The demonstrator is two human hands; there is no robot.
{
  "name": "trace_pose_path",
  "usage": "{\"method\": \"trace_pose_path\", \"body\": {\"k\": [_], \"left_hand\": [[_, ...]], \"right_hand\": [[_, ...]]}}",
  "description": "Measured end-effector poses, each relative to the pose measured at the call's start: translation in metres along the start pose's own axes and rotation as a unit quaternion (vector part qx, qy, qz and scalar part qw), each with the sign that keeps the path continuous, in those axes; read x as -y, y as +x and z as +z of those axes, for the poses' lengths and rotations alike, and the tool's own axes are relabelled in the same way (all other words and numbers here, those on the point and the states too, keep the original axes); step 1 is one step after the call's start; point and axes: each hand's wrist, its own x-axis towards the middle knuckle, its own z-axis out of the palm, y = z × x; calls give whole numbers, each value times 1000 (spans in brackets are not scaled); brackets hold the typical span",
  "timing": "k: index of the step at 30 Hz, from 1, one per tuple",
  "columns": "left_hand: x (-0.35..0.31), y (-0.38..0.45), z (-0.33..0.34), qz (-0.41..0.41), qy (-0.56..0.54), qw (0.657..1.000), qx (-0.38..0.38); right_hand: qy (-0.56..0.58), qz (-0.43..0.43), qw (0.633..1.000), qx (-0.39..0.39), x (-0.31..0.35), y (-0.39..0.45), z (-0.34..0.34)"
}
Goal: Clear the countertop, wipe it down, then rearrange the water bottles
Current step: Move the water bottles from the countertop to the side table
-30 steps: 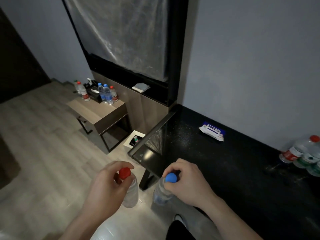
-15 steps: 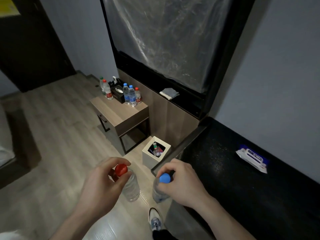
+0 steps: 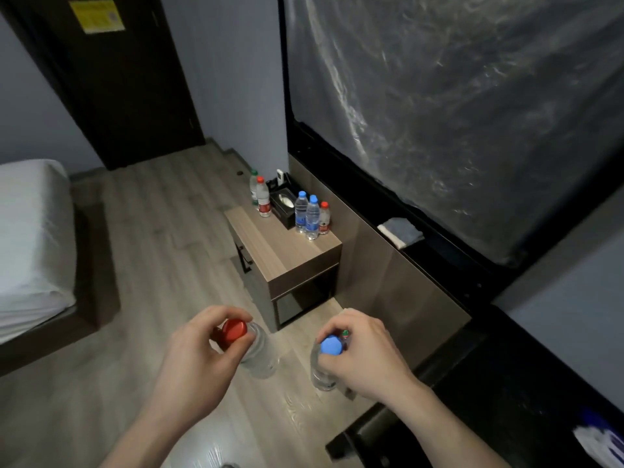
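My left hand (image 3: 197, 359) grips the neck of a clear water bottle with a red cap (image 3: 234, 331), which hangs over the wooden floor. My right hand (image 3: 363, 358) holds a second clear bottle by its blue cap (image 3: 331, 346) just left of the black countertop (image 3: 499, 393). Several more water bottles (image 3: 310, 214) with blue and red caps stand on the small wooden side table (image 3: 280, 255) ahead. A wet-wipe pack (image 3: 604, 444) lies on the countertop at the lower right edge of the view.
A black tissue box (image 3: 283, 204) sits among the bottles on the side table. A folded grey cloth (image 3: 401, 231) lies on the dark ledge under the plastic-covered screen. A bed (image 3: 30, 238) stands at left, a dark door (image 3: 125, 79) beyond.
The view has swung left, away from the countertop and toward the side table, which now looks nearer. Both hands keep hold of their bottles. The white bin by the table has gone behind my right hand.
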Motion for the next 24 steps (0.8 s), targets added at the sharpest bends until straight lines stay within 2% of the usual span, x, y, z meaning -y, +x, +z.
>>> {"method": "trace_pose_path", "body": {"k": [8,16,24], "left_hand": [[77,116,-30,-6,-5,999,37],[148,249,-74,51,5,993,106],[192,366,-74,73,28,985,155]], "right_hand": [[0,23,1000,-18,44,118,44],[29,84,994,-67,98,211,87],[46,139,983,-108,117,291,99]]}}
